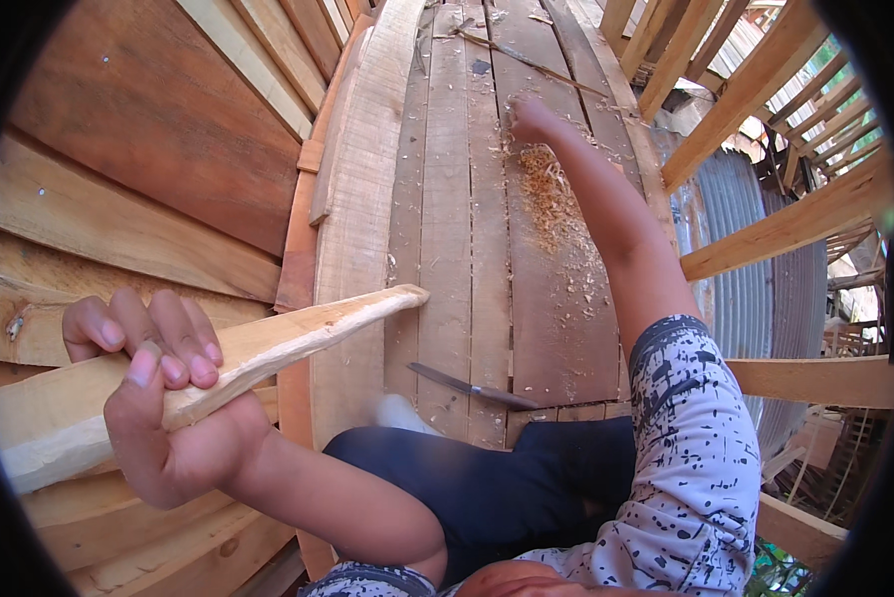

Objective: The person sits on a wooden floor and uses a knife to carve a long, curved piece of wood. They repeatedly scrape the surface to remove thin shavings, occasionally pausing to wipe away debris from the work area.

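My left hand point(168, 398) is closed round a long pale piece of wood point(298, 328), fingers over the top and thumb at the near side. The wood runs from the left edge toward the middle and narrows to a blunt tip; its near edge shows rough cut marks. Far ahead, my right hand point(535, 121) is stretched low over the plank floor point(445, 199), beside a heap of wood shavings point(547, 184). It looks rounded and bent at the wrist, with its fingers turned out of sight. A knife point(472, 386) lies on the floor in front of my legs.
A plank wall point(148, 129) rises on the left, with a long board point(357, 159) along its foot. Open wooden rails point(795, 224) and corrugated metal sheets point(736, 239) stand on the right. A thin strip of wood point(532, 65) lies at the far end. Gaps run between floor planks.
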Demonstrator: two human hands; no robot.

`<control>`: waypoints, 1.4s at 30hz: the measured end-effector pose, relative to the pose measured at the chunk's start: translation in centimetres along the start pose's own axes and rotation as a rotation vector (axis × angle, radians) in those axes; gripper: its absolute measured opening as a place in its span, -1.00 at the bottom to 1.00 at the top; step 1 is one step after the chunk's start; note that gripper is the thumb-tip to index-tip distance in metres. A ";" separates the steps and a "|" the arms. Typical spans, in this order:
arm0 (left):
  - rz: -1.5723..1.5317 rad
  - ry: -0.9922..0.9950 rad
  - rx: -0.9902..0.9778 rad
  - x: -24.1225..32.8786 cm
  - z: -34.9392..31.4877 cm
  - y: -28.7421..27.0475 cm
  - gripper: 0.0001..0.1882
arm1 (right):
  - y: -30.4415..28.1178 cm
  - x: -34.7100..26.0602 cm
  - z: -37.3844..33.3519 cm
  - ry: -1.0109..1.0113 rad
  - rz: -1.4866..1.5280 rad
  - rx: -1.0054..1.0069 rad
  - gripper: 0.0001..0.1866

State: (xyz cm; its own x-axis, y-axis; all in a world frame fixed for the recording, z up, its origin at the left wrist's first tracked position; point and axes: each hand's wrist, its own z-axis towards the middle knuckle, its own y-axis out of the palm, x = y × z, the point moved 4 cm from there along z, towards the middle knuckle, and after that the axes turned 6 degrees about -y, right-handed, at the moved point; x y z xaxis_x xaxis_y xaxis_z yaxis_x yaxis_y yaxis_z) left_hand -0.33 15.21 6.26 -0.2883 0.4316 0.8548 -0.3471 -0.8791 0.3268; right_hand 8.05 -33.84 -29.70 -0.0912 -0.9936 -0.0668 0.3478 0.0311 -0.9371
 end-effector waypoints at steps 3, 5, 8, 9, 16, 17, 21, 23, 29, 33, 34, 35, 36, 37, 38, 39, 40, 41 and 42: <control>0.045 0.012 0.032 0.7 -0.3 -0.7 -0.78 | -0.3 -3.3 2.2 0.341 0.237 -0.499 -0.61; 0.026 0.010 0.028 0.5 -0.3 -0.8 -0.78 | -1.5 -3.7 2.6 0.349 0.220 -0.360 -0.61; 0.002 0.011 -0.006 0.4 -0.2 -0.4 -0.77 | -0.3 -2.4 1.0 0.194 0.214 -0.182 -0.64; 0.002 0.002 -0.015 0.3 -0.2 0.0 -0.77 | -0.2 -2.6 0.8 0.109 0.223 -0.128 -0.66; 0.004 0.001 -0.019 0.4 -0.2 -0.6 -0.76 | -1.0 -5.3 -3.1 -0.105 0.072 -0.568 -0.67; 0.010 -0.002 -0.005 0.5 -0.3 -0.9 -0.77 | -1.9 -6.4 -4.0 -0.102 0.085 -0.641 -0.66; -0.006 -0.008 0.014 0.1 -0.1 -1.7 -0.78 | -6.2 -11.5 -10.5 -0.264 -0.151 -0.368 -0.46; -0.022 0.004 0.039 0.3 -0.1 -1.6 -0.77 | -8.2 -12.9 -13.3 -0.361 -0.152 -0.424 -0.35; -0.007 0.006 0.074 0.3 -0.1 -1.7 -0.77 | -9.4 -11.2 -15.9 -0.273 -0.135 -0.331 -0.33; -0.030 0.015 0.095 0.3 -0.1 -1.9 -0.73 | -9.8 -16.3 -17.3 -0.563 0.089 -0.371 -0.27; -0.035 0.014 0.097 0.3 -0.1 -1.9 -0.73 | -9.7 -17.0 -17.7 -0.655 0.164 -0.414 -0.25; -0.041 0.010 0.089 0.2 0.0 -1.7 -0.73 | -9.1 -16.2 -18.3 -0.676 0.156 -0.466 -0.22; -0.035 0.009 0.086 0.2 0.0 -1.7 -0.73 | -8.8 -15.3 -18.2 -0.600 0.143 -0.458 -0.21; -0.030 0.008 0.083 0.2 0.0 -1.8 -0.73 | -8.7 -14.1 -18.0 -0.523 0.129 -0.451 -0.20; -0.032 0.011 0.082 0.3 0.0 -1.7 -0.73 | -8.6 -13.0 -17.7 -0.450 0.115 -0.445 -0.19; -0.033 0.013 0.080 0.3 0.0 -1.6 -0.73 | -8.5 -11.8 -17.2 -0.330 0.078 -0.396 -0.11; -0.035 0.015 0.078 0.3 -0.1 -1.5 -0.73 | -8.4 -11.6 -17.5 -0.366 0.083 -0.371 -0.10; -0.024 0.017 0.070 0.3 -0.1 -1.7 -0.75 | -9.4 -12.4 -17.4 -0.407 0.091 -0.346 -0.09; -0.020 0.015 0.059 0.3 -0.1 -1.8 -0.77 | -10.2 -13.1 -17.8 -0.443 0.095 -0.322 -0.09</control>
State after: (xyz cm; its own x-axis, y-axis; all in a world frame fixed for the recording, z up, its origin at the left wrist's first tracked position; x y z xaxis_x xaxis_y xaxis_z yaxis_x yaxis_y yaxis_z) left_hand 0.14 16.93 5.84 -0.2958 0.4514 0.8419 -0.2993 -0.8807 0.3671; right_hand -10.89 -19.22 -25.41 0.3518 -0.9334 -0.0705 0.0258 0.0849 -0.9961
